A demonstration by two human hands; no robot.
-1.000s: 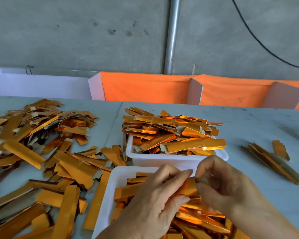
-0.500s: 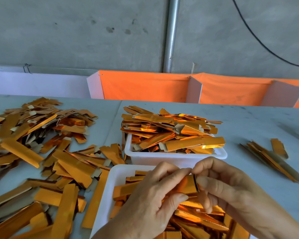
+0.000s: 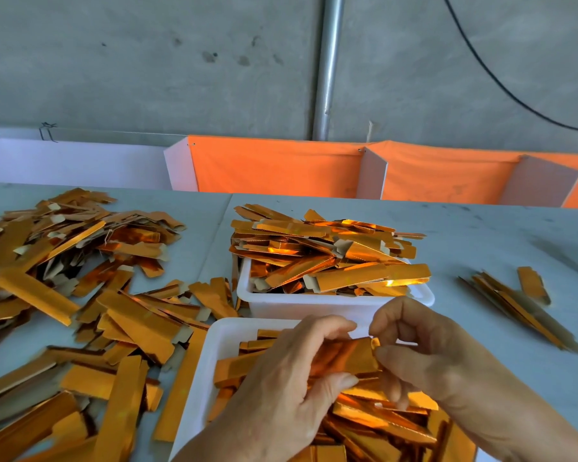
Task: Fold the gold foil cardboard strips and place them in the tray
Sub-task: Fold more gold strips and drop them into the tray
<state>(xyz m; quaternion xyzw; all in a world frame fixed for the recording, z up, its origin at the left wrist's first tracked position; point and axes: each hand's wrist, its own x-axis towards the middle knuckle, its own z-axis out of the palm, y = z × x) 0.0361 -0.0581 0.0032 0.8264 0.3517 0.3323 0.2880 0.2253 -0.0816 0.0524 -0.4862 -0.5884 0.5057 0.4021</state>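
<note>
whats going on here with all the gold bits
A person is folding gold foil cardboard strips by hand. Both hands hold one strip over the near white tray: the left hand grips its body while the right hand pinches its end. That tray already holds folded pieces, and the far tray behind it is heaped full. Loose strips lie spread on the table to the left.

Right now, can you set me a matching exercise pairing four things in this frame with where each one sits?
Things:
1. far white plastic tray
2. near white plastic tray
3. small bundle of gold foil strips
4. gold foil cardboard strip being folded

Places:
A. alone on the table's right side
B. between both hands, above the near tray
C. directly under the hands
D. behind the near tray, heaped full

Pairs: 1-D, 2-C, 3-A, 4-B
</note>
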